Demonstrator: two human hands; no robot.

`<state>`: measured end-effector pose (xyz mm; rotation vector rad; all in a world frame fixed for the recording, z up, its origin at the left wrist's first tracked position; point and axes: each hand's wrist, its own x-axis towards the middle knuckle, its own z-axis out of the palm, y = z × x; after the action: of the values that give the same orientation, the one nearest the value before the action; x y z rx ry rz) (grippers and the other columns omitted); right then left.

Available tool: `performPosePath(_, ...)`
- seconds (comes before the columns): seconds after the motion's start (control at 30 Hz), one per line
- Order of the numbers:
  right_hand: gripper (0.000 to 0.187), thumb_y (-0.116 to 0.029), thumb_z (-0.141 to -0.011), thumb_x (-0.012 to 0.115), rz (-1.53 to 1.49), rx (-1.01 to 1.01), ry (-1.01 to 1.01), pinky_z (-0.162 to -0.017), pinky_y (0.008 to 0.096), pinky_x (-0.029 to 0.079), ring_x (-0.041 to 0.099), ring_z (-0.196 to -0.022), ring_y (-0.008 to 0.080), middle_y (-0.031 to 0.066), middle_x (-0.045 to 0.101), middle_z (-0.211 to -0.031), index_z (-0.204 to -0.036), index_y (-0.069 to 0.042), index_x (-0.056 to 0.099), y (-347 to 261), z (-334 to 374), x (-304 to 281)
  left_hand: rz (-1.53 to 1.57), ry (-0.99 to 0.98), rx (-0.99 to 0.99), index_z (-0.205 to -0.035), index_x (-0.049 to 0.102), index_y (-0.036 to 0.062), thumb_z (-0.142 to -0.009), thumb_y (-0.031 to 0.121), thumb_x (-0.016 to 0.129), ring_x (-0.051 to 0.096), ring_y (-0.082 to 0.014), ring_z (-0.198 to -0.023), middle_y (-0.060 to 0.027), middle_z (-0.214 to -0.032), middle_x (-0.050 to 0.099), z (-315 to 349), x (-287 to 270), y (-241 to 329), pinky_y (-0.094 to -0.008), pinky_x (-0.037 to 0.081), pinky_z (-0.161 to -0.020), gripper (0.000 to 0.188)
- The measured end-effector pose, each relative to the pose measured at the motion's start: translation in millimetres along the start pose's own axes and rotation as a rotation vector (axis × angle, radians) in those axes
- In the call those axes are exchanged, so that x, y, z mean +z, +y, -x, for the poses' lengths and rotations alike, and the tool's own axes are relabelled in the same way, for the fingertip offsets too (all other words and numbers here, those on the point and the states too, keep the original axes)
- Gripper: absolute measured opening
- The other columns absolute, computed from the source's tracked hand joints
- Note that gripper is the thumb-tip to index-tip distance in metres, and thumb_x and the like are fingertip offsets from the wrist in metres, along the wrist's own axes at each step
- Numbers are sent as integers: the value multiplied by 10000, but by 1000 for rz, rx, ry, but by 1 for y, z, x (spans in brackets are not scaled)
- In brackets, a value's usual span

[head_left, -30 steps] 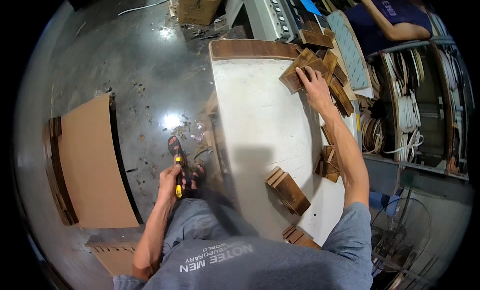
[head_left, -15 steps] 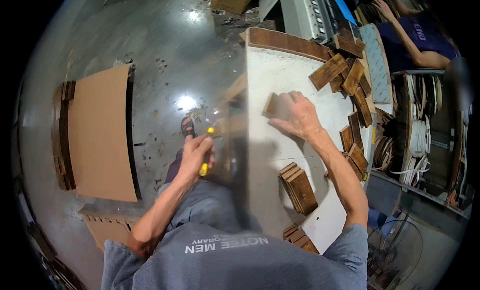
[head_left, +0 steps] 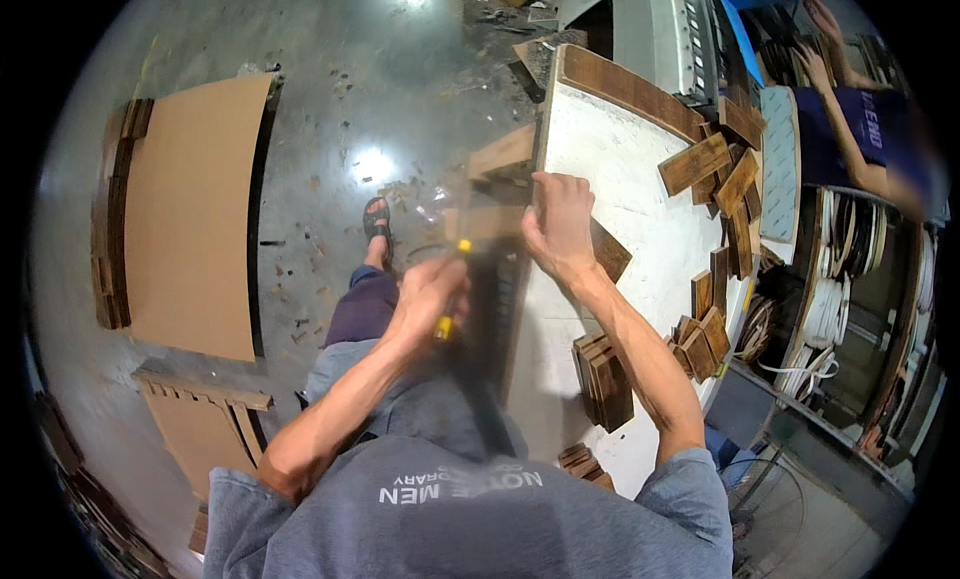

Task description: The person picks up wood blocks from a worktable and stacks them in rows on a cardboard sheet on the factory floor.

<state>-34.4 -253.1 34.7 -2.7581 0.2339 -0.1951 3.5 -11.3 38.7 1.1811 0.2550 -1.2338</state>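
Note:
My left hand [head_left: 432,297] is closed around a slim yellow and black tool [head_left: 443,329]. It is over the gap left of the white-topped table [head_left: 625,144]; the tool's working end cannot be made out. My right hand [head_left: 563,219] is at the table's left edge, thumb apart from the bent fingers, whose tips are hidden. A brown wooden block [head_left: 610,253] lies flat on the table, partly covered by this hand and wrist. Nearer to me, a short stack of similar blocks [head_left: 605,384] stands beside my right forearm, with another small stack [head_left: 583,464] below it.
Loose wooden blocks [head_left: 738,184] lie heaped along the table's right side. A brown board strip [head_left: 630,94] edges the far end. Cardboard [head_left: 190,219] lies on the floor at left. A co-worker's arm [head_left: 838,114] shows at upper right, by shelves of coiled strips [head_left: 825,279].
My right hand has moved left to the table edge, and the block now shows on its right side. My left hand keeps the tool. The view has shifted.

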Motion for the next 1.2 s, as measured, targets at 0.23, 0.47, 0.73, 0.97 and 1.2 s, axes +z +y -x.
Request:
performPosePath(0.23, 630, -124, -757, 681, 44, 73, -44, -1038, 517, 344, 430, -1197, 403, 211, 507, -1301, -1346, -5, 492, -6, -8, -1, 24, -54, 50, -942, 611, 5, -1024, 262, 551, 584, -114, -591, -40, -768, 597, -6, 5, 2, -241, 459, -493, 276)
performPosePath(0.47, 834, -212, -748, 789, -23, 149, -254, -1102, 504, 380, 404, -1295, 397, 246, 434, -1396, -1477, -22, 429, 19, 24, -50, 50, -89, 52, -905, 625, 13, -1016, 279, 561, 575, -116, -559, -45, -702, 595, 5, 15, 16, -247, 444, -480, 295)
performPosePath(0.73, 761, -147, -766, 783, -148, 116, -215, -1039, 472, 434, 460, -1206, 379, 232, 496, -1278, -1456, -33, 482, -1, 34, -35, -7, -201, 85, -967, 654, -4, -992, 273, 586, 588, -98, -624, -39, -831, 602, 1, 31, 11, -248, 444, -481, 286)
performPosePath(0.97, 765, -174, -746, 807, -138, 127, -196, -1022, 476, 457, 480, -1219, 382, 246, 526, -1274, -1444, -43, 520, 3, 36, -35, -88, -189, 30, -970, 648, -18, -1001, 311, 575, 590, -107, -612, -43, -830, 595, 8, 36, 23, -254, 437, -465, 338)
performPosePath(1.2, 774, -171, -737, 810, -132, 120, -173, -1009, 463, 464, 488, -1205, 375, 237, 534, -1258, -1442, -38, 522, 5, 35, -30, -85, -221, 9, -905, 621, -13, -1008, 324, 562, 594, -112, -587, -37, -778, 586, 1, 28, 21, -252, 426, -444, 357)
